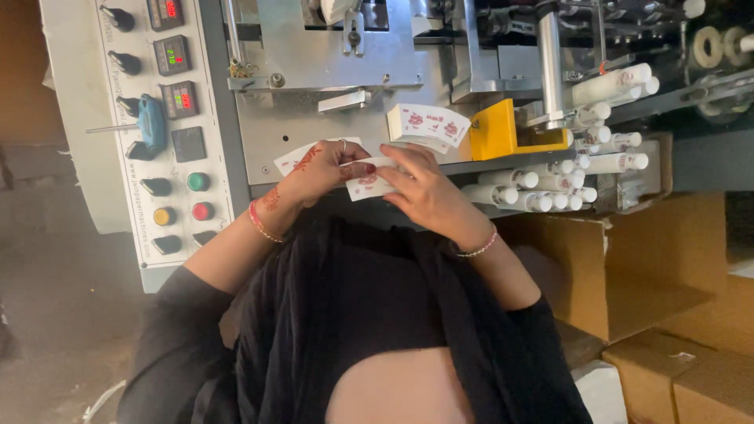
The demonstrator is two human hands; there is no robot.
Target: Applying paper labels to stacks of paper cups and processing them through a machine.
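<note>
While both hands — left hand [318, 174], right hand [420, 188] — pinch closed on a white, red-printed paper blank [369, 187], the blank stack [428, 126] and yellow guide [495, 129] crowd just beyond.

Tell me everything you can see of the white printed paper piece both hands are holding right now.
The paper piece is a small, flat, curved blank of thin white card with red printed marks. It is held roughly level in front of the grey machine, just below a fanned stack of similar blanks. The left hand pinches its left end, with another printed blank behind that hand; the right hand lays its fingers over the right end. Only the middle strip shows between them. It looks unfolded and undamaged; its underside is hidden.
</note>
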